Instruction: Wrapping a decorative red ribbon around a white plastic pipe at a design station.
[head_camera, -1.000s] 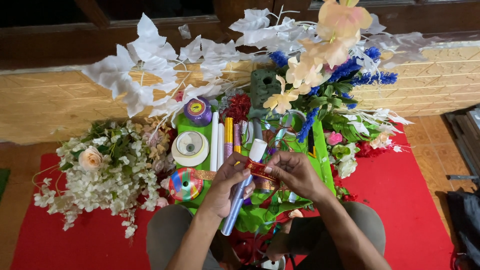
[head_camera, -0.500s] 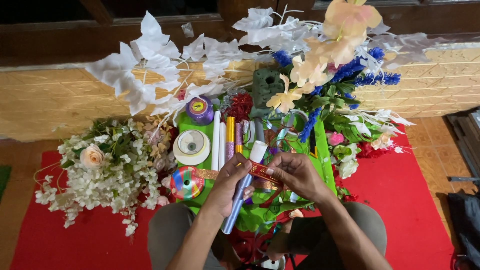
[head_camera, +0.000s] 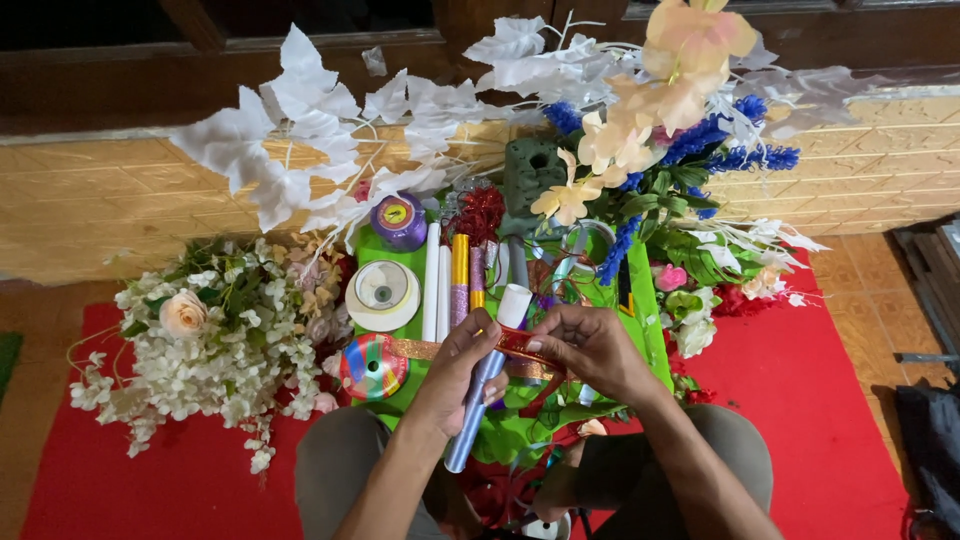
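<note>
Little has shifted since the earlier frame: both of my hands remain over the green tray, and the red ribbon between them sits in nearly the same place.

Largest item: the red mat (head_camera: 800, 400) covers the floor beneath everything. On its left lies a heap of white artificial blossoms (head_camera: 215, 340) with one peach rose. Behind the tray, white fabric leaves (head_camera: 290, 165) spread to the left, and a bunch of cream, blue and green artificial flowers (head_camera: 660, 130) stands to the right.

The green tray (head_camera: 652, 330) lies directly ahead of my knees. It holds a white tape roll (head_camera: 382, 295), a purple ribbon spool (head_camera: 399, 220), a multicoloured ribbon spool (head_camera: 372, 366), and upright white, gold and purple tubes (head_camera: 452, 275).

My left hand (head_camera: 462, 372) is curled closed, pinching the red ribbon (head_camera: 525, 345); a long silver-blue rolled tube (head_camera: 480, 395) passes under its fingers, but whether that hand grips the tube cannot be determined. My right hand (head_camera: 590, 345) is also closed, fingertips pinching the same ribbon from the other side. The ribbon is held just above the tray, at its near centre.
</note>
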